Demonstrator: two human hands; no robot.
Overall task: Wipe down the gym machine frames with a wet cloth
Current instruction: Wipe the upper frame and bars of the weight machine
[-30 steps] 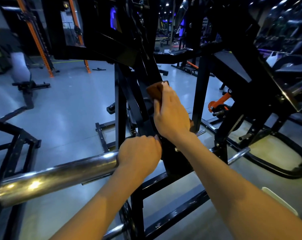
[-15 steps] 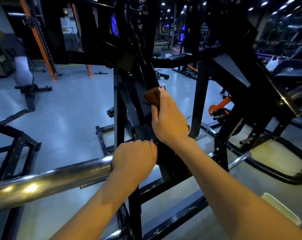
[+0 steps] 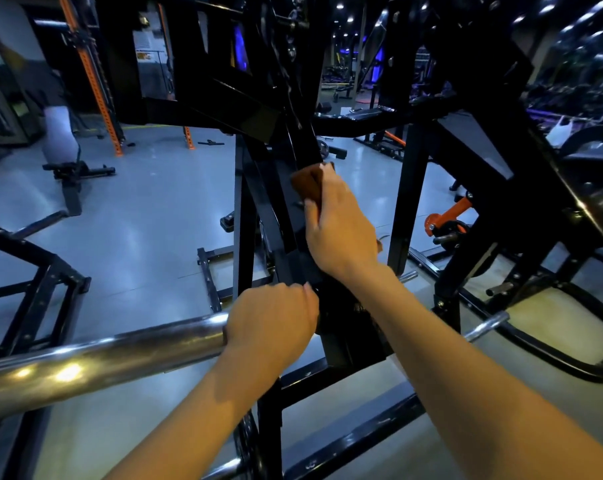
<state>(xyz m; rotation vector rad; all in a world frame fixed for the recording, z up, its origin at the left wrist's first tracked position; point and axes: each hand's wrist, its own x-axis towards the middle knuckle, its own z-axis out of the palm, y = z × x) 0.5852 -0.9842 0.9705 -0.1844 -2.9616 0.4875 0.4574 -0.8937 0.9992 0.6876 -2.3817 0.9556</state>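
Right grip (image 3: 341, 230) on brown cloth (image 3: 308, 183)

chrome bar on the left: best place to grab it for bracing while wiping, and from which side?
Grip the chrome bar at its inner end beside the black frame, from above, fingers curled over. It is round, smooth and near level, so a wrap suits. The left hand holds there while the right hand presses the brown cloth on the frame.
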